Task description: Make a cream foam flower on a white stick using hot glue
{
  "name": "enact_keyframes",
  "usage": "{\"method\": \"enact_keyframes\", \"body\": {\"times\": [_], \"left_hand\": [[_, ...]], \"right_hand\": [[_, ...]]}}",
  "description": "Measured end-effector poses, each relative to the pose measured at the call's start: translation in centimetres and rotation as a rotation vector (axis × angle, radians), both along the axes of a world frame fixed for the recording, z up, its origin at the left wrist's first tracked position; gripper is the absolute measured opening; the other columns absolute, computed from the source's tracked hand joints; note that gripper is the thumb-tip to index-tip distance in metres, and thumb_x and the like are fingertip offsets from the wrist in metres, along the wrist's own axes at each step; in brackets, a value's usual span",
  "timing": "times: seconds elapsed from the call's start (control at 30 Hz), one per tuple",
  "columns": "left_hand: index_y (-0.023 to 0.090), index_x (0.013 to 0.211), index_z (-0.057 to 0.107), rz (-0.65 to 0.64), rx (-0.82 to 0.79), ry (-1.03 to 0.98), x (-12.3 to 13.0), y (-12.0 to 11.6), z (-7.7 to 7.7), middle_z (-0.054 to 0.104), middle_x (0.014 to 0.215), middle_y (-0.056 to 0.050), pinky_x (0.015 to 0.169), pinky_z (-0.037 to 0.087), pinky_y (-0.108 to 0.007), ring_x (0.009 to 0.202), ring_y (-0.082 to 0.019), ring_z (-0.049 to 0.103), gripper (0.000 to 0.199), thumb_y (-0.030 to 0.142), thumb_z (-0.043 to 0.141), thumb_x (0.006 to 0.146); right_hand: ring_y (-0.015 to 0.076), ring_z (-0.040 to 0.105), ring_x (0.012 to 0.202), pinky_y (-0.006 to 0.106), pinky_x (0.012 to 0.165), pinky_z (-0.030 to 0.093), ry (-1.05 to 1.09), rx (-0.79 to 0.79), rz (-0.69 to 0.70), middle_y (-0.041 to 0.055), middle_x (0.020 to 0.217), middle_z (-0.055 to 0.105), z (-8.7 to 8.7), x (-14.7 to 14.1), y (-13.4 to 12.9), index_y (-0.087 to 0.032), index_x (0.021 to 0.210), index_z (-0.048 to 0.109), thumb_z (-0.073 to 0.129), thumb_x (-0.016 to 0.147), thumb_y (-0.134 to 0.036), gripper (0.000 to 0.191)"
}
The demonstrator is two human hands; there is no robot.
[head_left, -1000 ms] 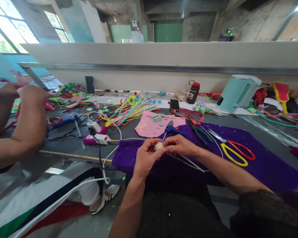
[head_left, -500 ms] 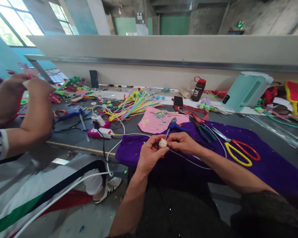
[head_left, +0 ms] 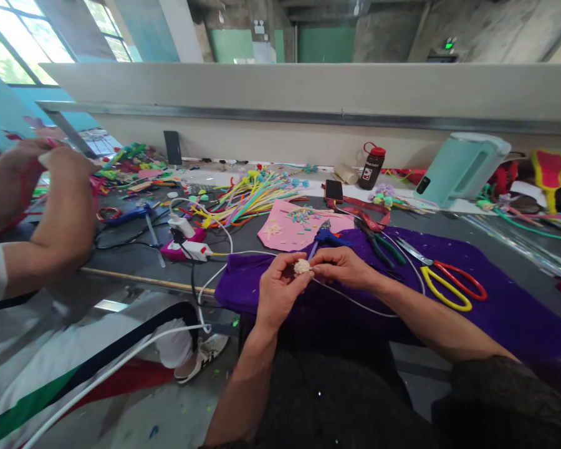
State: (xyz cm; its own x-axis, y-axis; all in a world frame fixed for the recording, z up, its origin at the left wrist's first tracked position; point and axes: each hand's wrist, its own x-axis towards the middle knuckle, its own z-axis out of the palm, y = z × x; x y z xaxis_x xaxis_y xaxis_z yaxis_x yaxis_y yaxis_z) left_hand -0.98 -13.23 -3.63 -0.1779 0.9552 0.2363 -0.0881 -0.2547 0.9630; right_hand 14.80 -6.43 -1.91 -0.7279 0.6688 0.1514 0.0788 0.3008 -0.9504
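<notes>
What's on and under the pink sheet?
Small pale pieces and coloured bits lie scattered on the pink sheet, and the tip of a blue glue gun overlaps it. Whatever is directly under it is covered.

Single head-worn view, facing forward and obliquely down over the flat dark-grey bench (head_left: 509,249); the bare left hand (head_left: 278,290) and bare right hand (head_left: 343,268) lie near, just below mid-height, the long pale-grey upright partition (head_left: 280,87) farther off, crossing the upper field.

Dark table (head_left: 126,259) — purple cloth (head_left: 500,318), pink sheet (head_left: 280,233)
</notes>
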Motion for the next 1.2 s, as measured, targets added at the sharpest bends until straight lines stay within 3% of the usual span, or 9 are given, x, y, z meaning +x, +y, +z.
{"method": "enact_keyframes", "body": {"times": [0.1, 0.2, 0.43, 0.6, 0.77, 1.03, 1.2], "left_hand": [[0.021, 0.105, 0.06, -0.047, 0.014, -0.085, 0.2, 0.1, 0.0, 0.061, 0.088, -0.002, 0.052, 0.045, -0.017, 0.068, -0.01, 0.057, 0.05, 0.017, 0.073, 0.057], [0.024, 0.113, 0.054, -0.085, 0.009, -0.181, 0.4, 0.2, -0.2, 0.058, 0.104, -0.004, 0.052, 0.044, -0.016, 0.077, -0.012, 0.059, 0.062, 0.014, 0.074, 0.056], [0.018, 0.099, 0.061, -0.066, -0.037, -0.209, 1.7, 0.5, -0.8, 0.061, 0.071, 0.0, 0.042, 0.036, -0.015, 0.055, -0.007, 0.05, 0.035, 0.021, 0.07, 0.065], [0.018, 0.093, 0.063, -0.042, -0.013, -0.293, 2.5, 0.6, -0.6, 0.059, 0.07, 0.002, 0.043, 0.034, -0.014, 0.053, -0.005, 0.046, 0.028, 0.022, 0.07, 0.066], [0.017, 0.087, 0.066, -0.06, -0.053, -0.353, 1.8, 0.7, -0.3, 0.062, 0.077, 0.0, 0.046, 0.035, -0.015, 0.058, -0.005, 0.048, 0.022, 0.022, 0.07, 0.065], [0.021, 0.102, 0.064, -0.15, -0.102, -0.478, 1.0, 0.9, 0.1, 0.063, 0.075, 0.0, 0.045, 0.034, -0.015, 0.06, -0.008, 0.055, 0.042, 0.021, 0.072, 0.061], [0.02, 0.095, 0.065, -0.128, -0.081, -0.491, 0.8, 1.2, -0.3, 0.061, 0.081, 0.0, 0.044, 0.034, -0.013, 0.059, -0.005, 0.052, 0.037, 0.017, 0.073, 0.059]], "right_hand": [[0.0077, 0.045, 0.048, 0.019, 0.045, 0.037, 0.044, -0.046, -0.034, -0.0036, 0.057, 0.051, -0.1, -0.1, -0.2, -0.014, 0.081, 0.062, 0.058, 0.077, -0.034, 0.02], [0.0068, 0.043, 0.045, 0.019, 0.043, 0.034, 0.114, -0.191, -0.048, -0.0049, 0.053, 0.049, 0.1, -0.3, -0.3, -0.015, 0.074, 0.058, 0.059, 0.076, -0.033, 0.018], [0.006, 0.04, 0.042, 0.018, 0.039, 0.026, 0.354, -0.365, -0.11, -0.0045, 0.052, 0.05, -0.2, -0.8, -0.5, -0.016, 0.064, 0.055, 0.059, 0.073, -0.028, 0.016], [0.0055, 0.04, 0.042, 0.018, 0.04, 0.028, 0.398, -0.395, -0.113, -0.0052, 0.049, 0.049, -0.3, -0.9, -0.6, -0.015, 0.062, 0.055, 0.062, 0.072, -0.027, 0.017], [0.0051, 0.044, 0.042, 0.017, 0.038, 0.029, 0.262, -0.475, -0.019, -0.003, 0.056, 0.053, 0.7, -0.5, -0.9, -0.013, 0.067, 0.056, 0.062, 0.075, -0.035, 0.024], [0.0034, 0.037, 0.038, 0.016, 0.034, 0.025, 0.16, -0.467, 0.015, -0.0039, 0.056, 0.05, 1.1, -0.4, -1.3, -0.013, 0.069, 0.057, 0.054, 0.079, -0.034, 0.023], [0.0051, 0.04, 0.041, 0.017, 0.037, 0.03, 0.09, -0.237, -0.079, -0.0046, 0.053, 0.049, 1.0, -0.4, -1.0, -0.014, 0.072, 0.058, 0.054, 0.078, -0.032, 0.019]]}}
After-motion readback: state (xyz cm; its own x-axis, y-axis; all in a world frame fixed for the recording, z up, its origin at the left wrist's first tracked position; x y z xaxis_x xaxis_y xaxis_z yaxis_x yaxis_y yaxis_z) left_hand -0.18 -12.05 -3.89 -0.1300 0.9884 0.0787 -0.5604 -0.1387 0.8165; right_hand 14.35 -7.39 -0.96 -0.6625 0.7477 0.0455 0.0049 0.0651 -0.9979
